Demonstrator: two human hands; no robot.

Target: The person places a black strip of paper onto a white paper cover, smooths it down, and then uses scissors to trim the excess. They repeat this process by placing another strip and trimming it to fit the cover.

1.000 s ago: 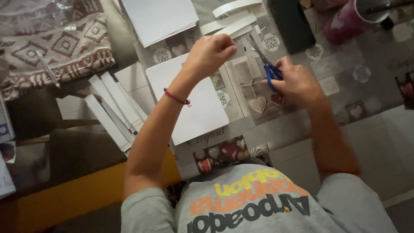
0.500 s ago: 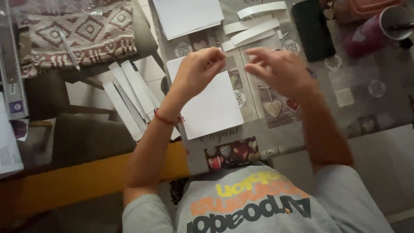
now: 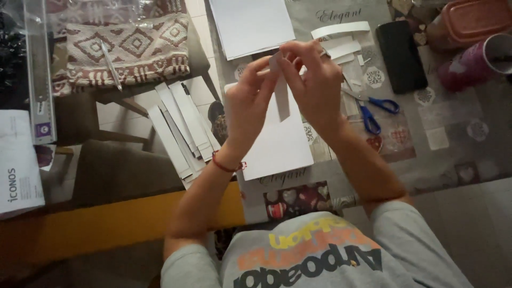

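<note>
Hanging lengthwise from both hands, a narrow white paper strip (image 3: 281, 88) is pinched at its top by the left hand (image 3: 250, 101) and right hand (image 3: 314, 82), above the white sheet (image 3: 280, 144), blue-handled scissors (image 3: 373, 109) lying right of that sheet.

You wear a grey short-sleeved T-shirt (image 3: 320, 256) at the bottom of the frame, printed across the chest in yellow, orange and black lettering. A thin red bracelet (image 3: 224, 164) circles your left wrist; your forearms are bare.
</note>
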